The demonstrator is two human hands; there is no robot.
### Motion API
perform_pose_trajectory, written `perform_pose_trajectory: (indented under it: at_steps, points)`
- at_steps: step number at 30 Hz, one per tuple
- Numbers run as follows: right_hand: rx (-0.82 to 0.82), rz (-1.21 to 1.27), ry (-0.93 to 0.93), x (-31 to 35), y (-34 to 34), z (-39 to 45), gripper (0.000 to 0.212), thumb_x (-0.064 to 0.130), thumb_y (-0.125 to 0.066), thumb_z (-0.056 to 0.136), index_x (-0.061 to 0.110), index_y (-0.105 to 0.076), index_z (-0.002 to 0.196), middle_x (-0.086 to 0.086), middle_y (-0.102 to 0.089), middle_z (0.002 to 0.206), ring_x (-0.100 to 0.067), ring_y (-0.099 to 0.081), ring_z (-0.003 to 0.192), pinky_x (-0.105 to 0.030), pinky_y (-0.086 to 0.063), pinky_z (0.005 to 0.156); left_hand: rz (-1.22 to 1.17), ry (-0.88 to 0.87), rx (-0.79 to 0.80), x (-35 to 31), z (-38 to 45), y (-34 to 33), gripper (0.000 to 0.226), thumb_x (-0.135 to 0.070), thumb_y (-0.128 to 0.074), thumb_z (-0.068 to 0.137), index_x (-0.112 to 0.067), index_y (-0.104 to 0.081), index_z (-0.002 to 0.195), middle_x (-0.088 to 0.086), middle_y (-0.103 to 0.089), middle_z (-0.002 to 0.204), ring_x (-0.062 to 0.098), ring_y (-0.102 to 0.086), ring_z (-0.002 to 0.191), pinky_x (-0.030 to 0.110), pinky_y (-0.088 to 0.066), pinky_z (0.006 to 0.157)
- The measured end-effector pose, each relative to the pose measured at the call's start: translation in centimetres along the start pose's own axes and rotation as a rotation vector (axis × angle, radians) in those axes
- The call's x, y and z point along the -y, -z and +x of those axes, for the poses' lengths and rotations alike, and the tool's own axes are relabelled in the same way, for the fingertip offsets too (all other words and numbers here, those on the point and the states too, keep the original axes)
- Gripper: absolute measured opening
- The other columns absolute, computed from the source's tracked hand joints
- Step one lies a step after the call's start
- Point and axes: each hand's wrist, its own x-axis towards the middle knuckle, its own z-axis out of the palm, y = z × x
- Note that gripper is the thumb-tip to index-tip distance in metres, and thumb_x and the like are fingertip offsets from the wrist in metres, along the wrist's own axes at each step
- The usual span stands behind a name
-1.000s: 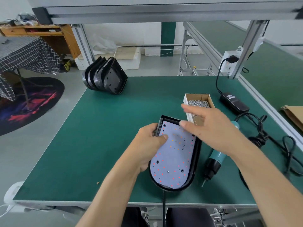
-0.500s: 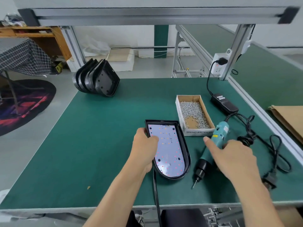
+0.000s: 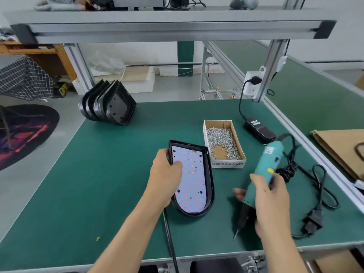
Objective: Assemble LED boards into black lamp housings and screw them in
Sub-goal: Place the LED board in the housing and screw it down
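A black lamp housing [image 3: 210, 178] lies on the green table [image 3: 98, 174] with a white LED board [image 3: 192, 180] seated inside it. My left hand [image 3: 164, 179] grips the housing's left rim, thumb resting on the board. My right hand [image 3: 269, 201] is wrapped round a teal electric screwdriver [image 3: 266, 168], lifted off the table with its bit pointing down and toward me. A cardboard box of screws [image 3: 222, 143] stands just right of the housing.
A stack of empty black housings [image 3: 108, 104] leans at the table's far left. A black power adapter [image 3: 259, 130] and coiled cables [image 3: 315, 184] lie at the right. A black cord [image 3: 169, 237] runs from the housing off the front edge.
My right hand left the board, reached right to the screwdriver and has picked it up. The left hand stayed on the housing.
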Motion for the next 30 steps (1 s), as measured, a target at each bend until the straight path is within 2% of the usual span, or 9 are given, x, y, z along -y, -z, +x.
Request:
perform_pose_trajectory:
  at_steps: [2,4,7,10,13,18,21,24,30]
  points:
    - [0.004,0.177,0.007,-0.1,-0.1,-0.4,0.013,0.014,-0.063,0.092,0.024,-0.055,0.095,0.003,-0.064,0.08,-0.03,-0.07,0.056,-0.034,-0.053,0.051,0.025,-0.022,0.027,-0.1,0.5,0.1,0.024,-0.011,-0.052,0.097,-0.034,-0.056,0.103,-0.006,-0.068,0.1,0.011,-0.058,0.071,0.018,-0.048,0.054]
    - [0.003,0.258,0.022,0.2,-0.2,-0.6,0.019,0.01,-0.063,0.094,0.029,-0.059,0.093,-0.006,-0.07,0.085,-0.025,-0.058,0.048,-0.033,-0.046,0.051,0.035,-0.018,0.059,-0.1,0.8,0.2,0.023,-0.011,-0.053,0.098,-0.027,-0.06,0.113,0.0,-0.072,0.107,0.023,-0.066,0.079,0.031,-0.054,0.066]
    - [0.088,0.537,-0.051,1.0,-0.6,-0.8,0.012,0.035,-0.055,0.106,0.029,-0.065,0.107,-0.011,-0.07,0.083,-0.019,-0.046,0.047,-0.026,-0.04,0.048,0.031,-0.011,0.083,0.3,1.3,0.5,0.021,-0.012,-0.056,0.098,-0.025,-0.063,0.113,-0.001,-0.075,0.106,0.02,-0.073,0.086,0.032,-0.058,0.07]
    - [0.171,0.733,-0.19,1.3,-0.8,-0.7,0.054,0.07,-0.037,0.102,0.027,-0.068,0.114,-0.01,-0.07,0.085,-0.017,-0.044,0.048,-0.025,-0.038,0.051,0.034,-0.008,0.083,0.8,1.6,0.6,0.018,-0.015,-0.056,0.097,-0.026,-0.064,0.109,-0.008,-0.073,0.096,-0.001,-0.062,0.063,0.02,-0.049,0.059]
    - [0.238,0.767,-0.288,1.8,-0.8,-0.5,0.065,0.075,-0.035,0.099,0.02,-0.07,0.103,-0.013,-0.07,0.089,-0.017,-0.044,0.048,-0.026,-0.037,0.052,0.045,0.008,0.123,1.2,1.9,0.6,0.014,-0.016,-0.055,0.098,-0.024,-0.064,0.105,-0.014,-0.067,0.086,0.002,-0.055,0.061,0.026,-0.044,0.064]
    - [0.309,0.782,-0.369,2.5,-0.3,0.3,0.059,0.071,-0.048,0.096,0.016,-0.066,0.084,-0.015,-0.069,0.09,-0.017,-0.042,0.047,-0.025,-0.038,0.051,0.037,0.02,0.149,1.7,2.3,0.7,0.009,-0.016,-0.055,0.097,-0.02,-0.062,0.099,-0.025,-0.058,0.065,0.005,-0.048,0.061,0.029,-0.04,0.066]
    - [0.334,0.826,-0.34,2.3,0.2,0.4,0.057,0.07,-0.049,0.096,0.016,-0.063,0.088,-0.022,-0.072,0.098,-0.02,-0.047,0.051,-0.026,-0.045,0.053,0.027,0.026,0.158,1.8,2.2,0.8,0.012,-0.016,-0.055,0.096,-0.02,-0.065,0.102,-0.009,-0.066,0.084,0.016,-0.05,0.077,0.031,-0.043,0.071]
    - [0.4,0.842,-0.314,2.3,0.4,0.4,0.061,0.072,-0.045,0.097,0.015,-0.066,0.09,-0.016,-0.065,0.084,-0.017,-0.041,0.046,-0.025,-0.04,0.048,0.03,0.035,0.165,1.7,2.1,0.8,0.016,-0.016,-0.055,0.096,-0.016,-0.065,0.109,0.009,-0.071,0.108,0.019,-0.053,0.084,0.034,-0.046,0.074]
    - [0.391,0.863,-0.284,2.4,0.0,0.3,0.074,0.08,-0.042,0.091,0.014,-0.076,0.094,-0.002,-0.047,0.061,-0.014,-0.031,0.041,-0.026,-0.035,0.045,0.017,0.053,0.162,1.7,1.8,0.7,0.022,-0.017,-0.055,0.096,-0.011,-0.062,0.116,0.015,-0.07,0.112,0.017,-0.052,0.086,0.037,-0.044,0.079]
